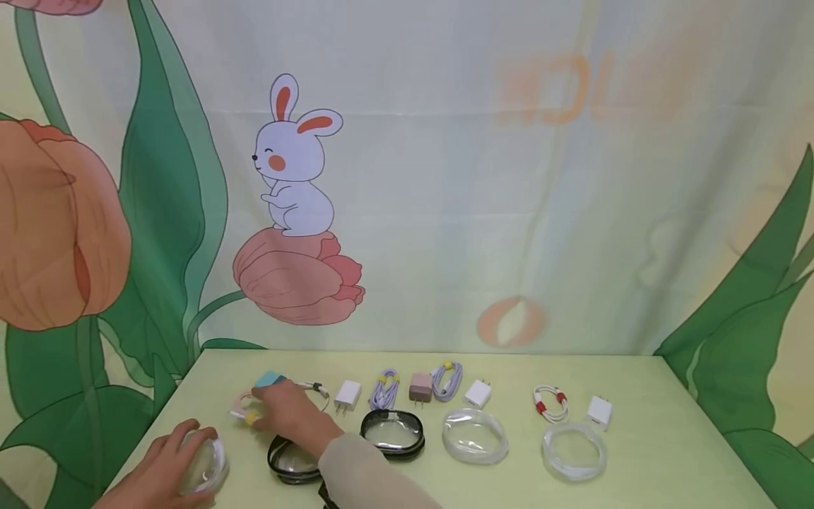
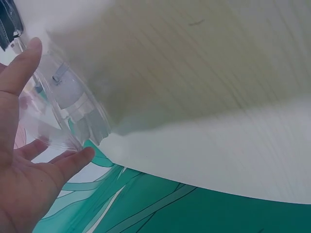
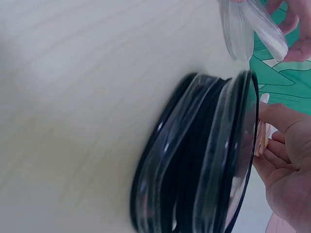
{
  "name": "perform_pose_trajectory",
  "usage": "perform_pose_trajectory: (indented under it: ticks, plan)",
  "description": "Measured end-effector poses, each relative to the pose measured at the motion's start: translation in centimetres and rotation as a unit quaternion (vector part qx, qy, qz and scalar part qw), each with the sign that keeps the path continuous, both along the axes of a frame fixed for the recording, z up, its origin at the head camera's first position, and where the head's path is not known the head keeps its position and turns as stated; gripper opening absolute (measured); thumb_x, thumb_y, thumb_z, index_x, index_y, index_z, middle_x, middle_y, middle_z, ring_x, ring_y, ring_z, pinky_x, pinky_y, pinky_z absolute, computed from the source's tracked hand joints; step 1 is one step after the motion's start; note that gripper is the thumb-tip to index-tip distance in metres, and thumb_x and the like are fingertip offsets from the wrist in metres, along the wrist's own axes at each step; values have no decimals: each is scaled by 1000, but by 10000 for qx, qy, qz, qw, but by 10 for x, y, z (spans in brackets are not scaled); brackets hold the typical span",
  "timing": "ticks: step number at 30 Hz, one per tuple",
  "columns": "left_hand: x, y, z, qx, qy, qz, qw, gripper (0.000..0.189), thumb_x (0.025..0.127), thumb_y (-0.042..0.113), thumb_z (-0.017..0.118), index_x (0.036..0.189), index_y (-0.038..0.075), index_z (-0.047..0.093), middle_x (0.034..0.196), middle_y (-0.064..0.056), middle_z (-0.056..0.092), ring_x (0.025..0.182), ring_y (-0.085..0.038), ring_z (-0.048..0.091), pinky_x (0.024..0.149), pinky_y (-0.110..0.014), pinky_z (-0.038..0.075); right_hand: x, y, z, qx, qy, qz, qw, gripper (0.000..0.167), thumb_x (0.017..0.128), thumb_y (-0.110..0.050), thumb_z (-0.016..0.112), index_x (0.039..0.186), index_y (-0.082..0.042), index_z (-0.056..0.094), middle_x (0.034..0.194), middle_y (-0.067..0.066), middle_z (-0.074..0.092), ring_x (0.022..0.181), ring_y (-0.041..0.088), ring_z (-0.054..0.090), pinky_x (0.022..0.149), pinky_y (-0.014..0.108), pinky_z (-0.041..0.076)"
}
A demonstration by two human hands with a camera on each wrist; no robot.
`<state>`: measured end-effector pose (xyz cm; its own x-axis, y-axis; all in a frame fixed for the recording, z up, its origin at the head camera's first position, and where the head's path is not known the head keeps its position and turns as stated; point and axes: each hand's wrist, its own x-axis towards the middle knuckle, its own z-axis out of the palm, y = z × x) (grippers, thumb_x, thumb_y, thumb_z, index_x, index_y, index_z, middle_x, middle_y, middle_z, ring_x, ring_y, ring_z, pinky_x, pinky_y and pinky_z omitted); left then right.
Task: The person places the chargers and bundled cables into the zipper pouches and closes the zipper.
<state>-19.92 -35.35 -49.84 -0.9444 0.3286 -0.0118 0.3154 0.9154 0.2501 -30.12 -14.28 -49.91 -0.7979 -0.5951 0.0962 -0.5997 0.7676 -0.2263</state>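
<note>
At the table's left front, my left hand (image 1: 155, 466) grips a clear round case (image 1: 218, 463) by its sides. The left wrist view shows thumb and fingers spread around the case (image 2: 80, 104), which stands on the table. Farther back, my right hand (image 1: 294, 417) pinches a bundled pink cable (image 1: 238, 411) with a yellow tie. In the right wrist view the pink cable (image 3: 263, 138) is between thumb and fingers, partly hidden by a black-edged clear case (image 3: 194, 155). A blue charger (image 1: 270, 378) lies just beyond the right hand's fingers. A white cable (image 1: 316, 387) with dark ties lies behind that hand.
Along the back lie white chargers (image 1: 347, 395), a pink charger (image 1: 420, 387), purple cables (image 1: 384, 390) and a white cable with red ties (image 1: 550, 404). In front stand a black-edged case (image 1: 420, 445) and clear cases (image 1: 475, 456). A printed curtain (image 1: 432, 212) hangs behind the table.
</note>
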Motion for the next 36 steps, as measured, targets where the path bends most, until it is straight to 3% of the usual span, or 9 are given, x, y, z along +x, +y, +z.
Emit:
perform_pose_trajectory:
  ticks: [3, 8, 16, 20, 23, 25, 27, 32, 36]
  plan:
    - [-1, 2, 0, 10, 118, -16, 9999, 85, 71, 52, 89, 131, 5, 52, 131, -29, 45, 100, -45, 55, 76, -60, 52, 1, 7, 3, -29, 72, 132, 9999, 56, 89, -43, 78, 141, -29, 62, 127, -16, 67, 117, 5, 60, 96, 16, 47]
    - [-1, 9, -1, 117, 639, -102, 9978, 85, 66, 50, 92, 127, 5, 54, 128, -28, 45, 99, -44, 55, 76, -59, 53, 4, 12, 9, -53, 99, 377, 9992, 56, 89, -42, 79, 140, -28, 63, 124, -16, 68, 111, 3, 62, 92, 14, 48]
    - [-2, 12, -6, 310, 1087, -244, 9933, 87, 64, 45, 94, 125, 4, 49, 125, -27, 41, 94, -39, 56, 72, -56, 54, 21, 10, 23, 105, -313, 890, 9955, 55, 92, -42, 76, 143, -31, 60, 127, -19, 67, 99, -9, 58, 86, 9, 45]
    - [-4, 10, -12, 381, 1791, -573, 9814, 90, 61, 45, 96, 122, 4, 45, 119, -22, 39, 88, -30, 54, 67, -50, 54, 21, 8, 22, 412, -354, 1147, 9919, 54, 92, -43, 75, 143, -33, 59, 124, -20, 68, 101, -9, 59, 88, 8, 44]
    - [-5, 8, -15, 412, 2119, -716, 9738, 92, 60, 48, 96, 121, 4, 44, 117, -19, 38, 87, -26, 52, 65, -46, 52, 22, 6, 20, 504, -575, 1245, 9893, 53, 92, -42, 75, 142, -35, 60, 125, -22, 67, 102, -9, 58, 89, 7, 43]
    - [-5, 9, -15, 462, 2154, -753, 9725, 92, 59, 47, 97, 121, 4, 44, 116, -19, 38, 89, -26, 52, 65, -46, 52, 23, 4, 18, 533, -728, 1268, 9878, 52, 92, -40, 76, 142, -37, 60, 126, -24, 66, 102, -9, 57, 89, 7, 42]
    - [-4, 11, -12, 510, 1871, -622, 9790, 90, 61, 45, 96, 122, 6, 42, 118, -19, 37, 92, -30, 52, 68, -49, 52, 24, 3, 17, 566, -753, 1346, 9864, 51, 92, -38, 77, 141, -37, 61, 123, -25, 66, 98, -10, 56, 86, 6, 42]
    - [-2, 17, -5, 668, 1144, -170, 9910, 86, 66, 40, 95, 123, 8, 40, 123, -24, 33, 102, -42, 51, 74, -56, 53, 24, -1, 12, 764, -573, 1718, 9805, 33, 92, -36, 77, 124, -31, 72, 95, -22, 68, 78, -3, 54, 73, 8, 41]
    - [1, 20, -4, 727, 996, 62, 9924, 85, 66, 38, 95, 123, 6, 39, 127, -27, 30, 106, -48, 49, 76, -60, 54, 24, -4, 9, 827, -671, 1619, 9810, 32, 92, -39, 76, 123, -33, 72, 87, -22, 64, 75, -1, 53, 69, 10, 42]
